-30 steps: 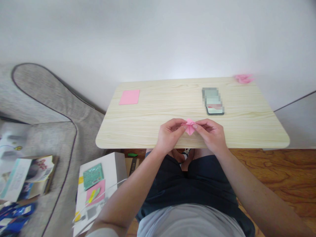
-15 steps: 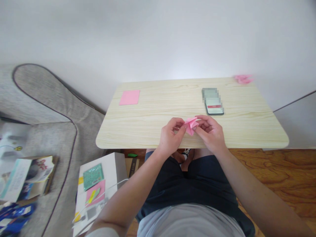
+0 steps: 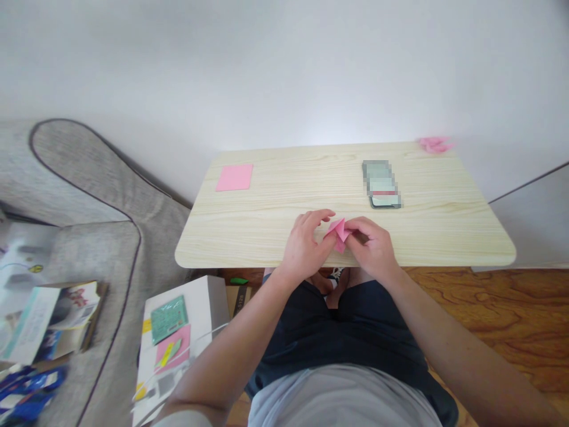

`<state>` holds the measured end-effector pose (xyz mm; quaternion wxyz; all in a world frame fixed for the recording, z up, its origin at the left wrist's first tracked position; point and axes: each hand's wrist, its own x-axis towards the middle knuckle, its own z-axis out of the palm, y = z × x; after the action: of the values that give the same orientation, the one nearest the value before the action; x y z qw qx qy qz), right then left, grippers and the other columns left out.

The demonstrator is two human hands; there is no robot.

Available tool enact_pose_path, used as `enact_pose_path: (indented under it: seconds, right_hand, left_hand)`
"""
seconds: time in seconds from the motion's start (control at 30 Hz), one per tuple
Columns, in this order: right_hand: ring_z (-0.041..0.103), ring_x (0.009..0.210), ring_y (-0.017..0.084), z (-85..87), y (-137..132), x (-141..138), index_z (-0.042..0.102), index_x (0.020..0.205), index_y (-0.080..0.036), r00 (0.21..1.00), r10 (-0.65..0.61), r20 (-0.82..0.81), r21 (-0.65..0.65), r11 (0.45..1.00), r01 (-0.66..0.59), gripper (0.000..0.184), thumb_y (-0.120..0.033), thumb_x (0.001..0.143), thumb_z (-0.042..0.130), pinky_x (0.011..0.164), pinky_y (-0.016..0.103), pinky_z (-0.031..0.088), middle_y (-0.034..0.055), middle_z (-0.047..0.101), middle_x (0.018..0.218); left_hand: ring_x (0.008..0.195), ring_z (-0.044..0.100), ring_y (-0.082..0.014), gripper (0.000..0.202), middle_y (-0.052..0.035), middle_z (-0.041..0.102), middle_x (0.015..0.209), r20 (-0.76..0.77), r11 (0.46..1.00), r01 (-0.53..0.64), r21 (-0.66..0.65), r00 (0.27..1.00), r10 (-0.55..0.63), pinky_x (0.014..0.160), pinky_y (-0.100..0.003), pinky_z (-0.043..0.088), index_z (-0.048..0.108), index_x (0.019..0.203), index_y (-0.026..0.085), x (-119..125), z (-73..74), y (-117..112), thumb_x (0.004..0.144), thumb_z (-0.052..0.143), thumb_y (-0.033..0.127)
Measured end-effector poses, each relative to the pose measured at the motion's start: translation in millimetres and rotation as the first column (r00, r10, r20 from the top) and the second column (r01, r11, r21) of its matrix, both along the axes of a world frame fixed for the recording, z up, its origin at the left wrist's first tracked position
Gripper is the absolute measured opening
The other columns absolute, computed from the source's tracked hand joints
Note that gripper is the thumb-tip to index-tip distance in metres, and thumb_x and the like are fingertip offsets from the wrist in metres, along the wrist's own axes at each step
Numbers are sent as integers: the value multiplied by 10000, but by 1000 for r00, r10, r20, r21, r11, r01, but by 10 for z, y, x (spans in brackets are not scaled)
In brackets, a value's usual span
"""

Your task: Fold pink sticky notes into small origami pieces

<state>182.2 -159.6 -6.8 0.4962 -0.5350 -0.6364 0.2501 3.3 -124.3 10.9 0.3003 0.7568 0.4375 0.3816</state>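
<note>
A small piece of folded pink paper (image 3: 340, 228), with several points and creases, is held between my hands just above the near edge of the table. My left hand (image 3: 306, 242) has its thumb against the paper's left side; its index finger is lifted and curved away, and its lower fingers are partly hidden. With thumb and forefinger, my right hand (image 3: 372, 244) pinches the right side of the same paper. A flat pink paper square (image 3: 235, 177) lies at the table's far left.
A phone (image 3: 381, 185) lies on the wooden table (image 3: 293, 184) beyond my right hand. Pink folded paper pieces (image 3: 434, 145) sit at the far right corner. Left of my legs, a white box (image 3: 216, 299) carries a green packet (image 3: 169, 319) and cables. A grey sofa (image 3: 102, 249) stands further left.
My left index finger has lifted off the paper and spread outward. The folded paper has turned and moved slightly left and nearer to me, with my right hand's pinch shifting along with it.
</note>
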Motion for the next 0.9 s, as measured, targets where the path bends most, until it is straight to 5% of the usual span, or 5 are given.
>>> enact_pose_path:
  seconds: [0.07, 0.17, 0.4, 0.67, 0.9]
  right_hand:
    - [687, 911, 216, -13, -4, -21, 747, 968, -257, 999, 1, 38, 24, 1000, -2, 183, -166, 892, 608, 831, 376, 546, 40, 744, 971]
    - [682, 883, 209, -43, -2, -40, 756, 978, -252, 997, -9, 80, 40, 999, 6, 191, -164, 887, 613, 798, 363, 536, 38, 741, 955]
    - [704, 833, 210, -89, 29, -12, 773, 1025, -236, 994, -98, 53, -53, 994, 100, 168, -283, 906, 665, 807, 370, 552, 40, 775, 946]
    - [724, 909, 233, -68, 40, 35, 754, 1051, -236, 993, -54, 107, -97, 993, 64, 186, -327, 917, 662, 876, 405, 561, 53, 785, 987]
    - [692, 808, 199, 90, 143, 124, 645, 1329, -276, 989, 59, 134, -135, 990, -41, 416, -312, 914, 654, 776, 370, 555, 28, 757, 990]
  left_hand:
    - [1207, 593, -242, 503, -74, 666, 1272, -68, 995, 65, 75, 996, -60, 1087, -404, 463, 669, 1311, 270, -35, 52, 15, 847, 593, 92]
    - [1207, 587, -245, 444, -83, 663, 1243, -144, 985, 131, 108, 983, -115, 1091, -403, 459, 722, 1196, 245, -88, 71, 47, 835, 547, 56]
    - [1000, 618, -248, 93, -50, 748, 962, -183, 997, -20, 72, 982, 33, 919, -399, 472, 713, 935, 217, -187, -107, 85, 913, 622, 220]
    - [1045, 597, -281, 71, -50, 758, 971, -264, 989, -107, 101, 956, 130, 920, -442, 413, 714, 916, 240, -211, -162, 36, 886, 657, 212]
    - [928, 621, -244, 114, -48, 719, 870, -182, 997, -81, -19, 980, 76, 859, -401, 453, 711, 930, 232, -184, -132, 155, 932, 617, 296]
